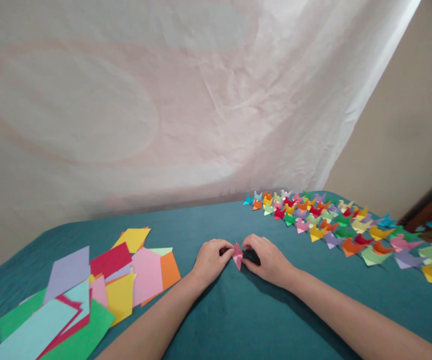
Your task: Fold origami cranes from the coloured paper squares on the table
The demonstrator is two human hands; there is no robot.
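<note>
A small pink folded paper piece (237,256) with pointed ends stands between my two hands, just above the teal cloth. The thumb and curled fingers of my left hand (210,259) pinch its left edge. On the other side, my right hand (266,257) has thumb and index finger closed at its right edge. The remaining fingers of both hands curl under in shadow, so they are partly hidden. The paper's folds are too small to make out fully.
Loose coloured paper sheets (111,257) lie overlapping on the left of the teal tablecloth (208,325). Rows of small folded paper birds (328,227) in many colours cover the right back. A pale hanging cloth (186,110) stands behind the table.
</note>
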